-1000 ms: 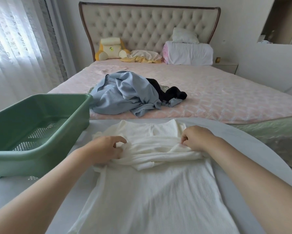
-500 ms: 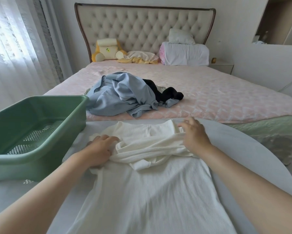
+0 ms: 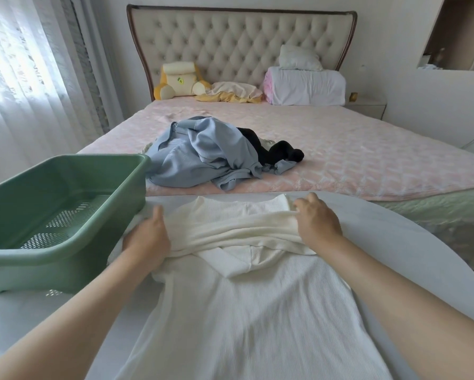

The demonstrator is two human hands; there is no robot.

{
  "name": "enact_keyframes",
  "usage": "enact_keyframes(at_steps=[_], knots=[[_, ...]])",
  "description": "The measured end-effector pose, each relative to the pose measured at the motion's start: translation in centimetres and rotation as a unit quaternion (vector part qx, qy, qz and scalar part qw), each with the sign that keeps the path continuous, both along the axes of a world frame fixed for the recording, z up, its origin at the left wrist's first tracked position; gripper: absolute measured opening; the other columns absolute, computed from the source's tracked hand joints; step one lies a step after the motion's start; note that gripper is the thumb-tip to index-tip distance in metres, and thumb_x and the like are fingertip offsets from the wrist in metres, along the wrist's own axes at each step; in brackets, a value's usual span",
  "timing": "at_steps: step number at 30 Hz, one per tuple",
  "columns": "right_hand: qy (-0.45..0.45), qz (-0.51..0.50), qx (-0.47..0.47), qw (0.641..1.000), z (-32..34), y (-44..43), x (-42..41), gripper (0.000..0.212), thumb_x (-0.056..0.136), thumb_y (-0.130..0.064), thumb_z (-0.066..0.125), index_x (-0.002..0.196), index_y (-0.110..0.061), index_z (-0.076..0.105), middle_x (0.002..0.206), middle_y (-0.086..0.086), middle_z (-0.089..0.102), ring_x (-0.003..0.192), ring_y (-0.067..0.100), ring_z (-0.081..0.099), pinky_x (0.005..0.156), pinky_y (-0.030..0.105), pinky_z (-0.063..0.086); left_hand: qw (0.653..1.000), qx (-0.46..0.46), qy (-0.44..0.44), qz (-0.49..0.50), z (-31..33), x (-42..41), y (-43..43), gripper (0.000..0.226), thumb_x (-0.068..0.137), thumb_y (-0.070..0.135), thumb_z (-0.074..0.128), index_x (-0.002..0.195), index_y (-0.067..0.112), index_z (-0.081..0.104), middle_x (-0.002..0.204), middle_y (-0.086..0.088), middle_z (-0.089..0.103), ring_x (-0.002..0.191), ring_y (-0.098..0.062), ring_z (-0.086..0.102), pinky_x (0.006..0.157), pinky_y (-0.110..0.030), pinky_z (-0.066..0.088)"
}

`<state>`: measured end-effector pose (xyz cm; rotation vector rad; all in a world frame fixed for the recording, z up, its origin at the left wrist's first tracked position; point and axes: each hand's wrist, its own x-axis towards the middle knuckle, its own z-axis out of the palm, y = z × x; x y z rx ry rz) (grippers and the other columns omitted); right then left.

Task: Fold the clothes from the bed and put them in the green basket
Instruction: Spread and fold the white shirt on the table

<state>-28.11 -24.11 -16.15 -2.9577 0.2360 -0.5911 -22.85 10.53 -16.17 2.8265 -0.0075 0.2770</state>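
Two hands work the upper end of a white garment point(image 3: 244, 311) at frame centre. The right hand point(image 3: 316, 223) lies on the bunched fold with its fingers point(image 3: 303, 204) nearly straight, pressing the cloth down and gripping nothing. The left hand point(image 3: 148, 237) sits at the fold's left end, thumb pointing up-frame. Its fingers run out of sight at the cloth edge, so its grip cannot be determined.

The garment is a fine vertical rib knit. Its body is spread flat toward the bottom of the frame on a glossy white table point(image 3: 395, 256) with a curved edge. The green basket point(image 3: 38, 272) stands at centre left, just beside the left hand. It is rectangular smooth plastic with a perforated floor. Above centre, on the bed point(image 3: 367, 160) with its pink quilted cover, a crumpled light-blue garment point(image 3: 203, 152) touches a black garment point(image 3: 274, 153).

One second earlier both hands were curled, pinching the fold. The left hand has since moved outward toward the basket.
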Motion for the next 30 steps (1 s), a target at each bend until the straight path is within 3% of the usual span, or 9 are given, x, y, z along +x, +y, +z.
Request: enact_keyframes(at_steps=[3,6,8,11,18,23,25,28,30], knots=[[0.032,0.104,0.017,0.994,0.0,0.4,-0.5,0.032,0.096,-0.010,0.050,0.128,-0.018,0.054,0.122,0.003,0.044,0.099,0.022,0.053,0.076,0.031,0.044,0.994,0.091,-0.053,-0.025,-0.8,0.3,0.0,0.053,0.080,0.001,0.052,0.130,0.015,0.044,0.117,-0.015,0.048,0.108,-0.036,0.046,0.083,-0.044,0.041],[0.064,0.161,0.066,0.983,0.5,0.9,-1.6,0.015,0.095,-0.022,0.051,0.107,-0.022,0.058,0.108,-0.006,0.052,0.088,0.015,0.055,0.074,0.029,0.043,0.967,0.115,-0.161,-0.163,-0.4,0.9,0.3,0.036,0.078,0.013,0.065,0.112,0.023,0.066,0.113,-0.003,0.055,0.108,-0.030,0.048,0.087,-0.042,0.039],[0.108,0.181,0.050,0.976,0.9,1.0,-2.4,0.015,0.091,-0.030,0.055,0.104,-0.024,0.058,0.100,-0.012,0.053,0.087,0.011,0.054,0.074,0.026,0.039,0.964,0.088,-0.084,-0.235,-0.3,0.4,0.5,0.026,0.082,0.022,0.063,0.107,0.029,0.068,0.113,0.007,0.055,0.108,-0.024,0.050,0.091,-0.039,0.042],[0.134,0.182,0.007,0.974,0.9,0.4,-3.4,0.016,0.089,-0.029,0.061,0.103,-0.026,0.055,0.100,-0.013,0.053,0.088,0.010,0.051,0.073,0.026,0.034,0.957,0.070,0.044,-0.278,-1.2,-0.6,1.2,0.048,0.078,0.018,0.060,0.125,0.032,0.058,0.125,0.014,0.052,0.112,-0.017,0.047,0.093,-0.037,0.047],[0.111,0.172,-0.111,0.972,1.5,-2.0,-5.2,0.033,0.074,0.010,0.044,0.077,-0.023,0.039,0.074,-0.010,0.032,0.062,0.014,0.036,0.052,0.026,0.019,0.955,0.004,-0.070,-0.289,-0.8,-1.1,2.8,0.083,0.076,-0.022,0.045,0.138,0.033,0.057,0.143,0.008,0.054,0.132,-0.017,0.050,0.103,-0.018,0.033],[0.237,0.138,-0.100,0.956,1.2,-2.7,-6.8,0.023,0.080,-0.005,0.050,0.082,-0.027,0.045,0.083,-0.010,0.042,0.077,0.016,0.049,0.056,0.023,0.031,0.940,0.067,0.155,-0.298,-0.5,-1.7,2.7,0.070,0.090,0.002,0.049,0.145,0.044,0.045,0.156,0.019,0.027,0.148,-0.010,0.022,0.120,-0.026,0.019],[0.245,0.106,-0.020,0.963,1.8,-2.4,-7.0,0.007,0.081,-0.020,0.053,0.075,-0.024,0.052,0.083,-0.009,0.055,0.075,0.013,0.054,0.064,0.027,0.042,0.950,-0.010,0.181,-0.254,0.1,-2.0,2.0,0.045,0.093,0.015,0.052,0.131,0.036,0.063,0.141,0.026,0.037,0.138,-0.008,0.037,0.108,-0.021,0.030],[0.200,0.074,0.038,0.976,1.9,-2.4,-6.3,0.028,0.087,-0.031,0.047,0.066,-0.015,0.055,0.078,0.000,0.065,0.066,0.015,0.053,0.067,0.037,0.049,0.969,-0.114,0.095,-0.198,0.4,-1.2,1.0,0.026,0.097,0.023,0.051,0.083,0.015,0.071,0.102,0.015,0.064,0.098,-0.020,0.061,0.072,-0.022,0.042],[0.149,0.062,0.042,0.986,1.7,-2.2,-5.7,0.025,0.096,-0.032,0.044,0.087,-0.021,0.064,0.107,-0.004,0.064,0.083,0.016,0.060,0.076,0.037,0.050,0.979,-0.078,0.048,-0.184,0.0,-0.4,1.0,0.022,0.097,0.017,0.048,0.085,0.017,0.066,0.099,0.004,0.063,0.091,-0.020,0.058,0.067,-0.020,0.038]])
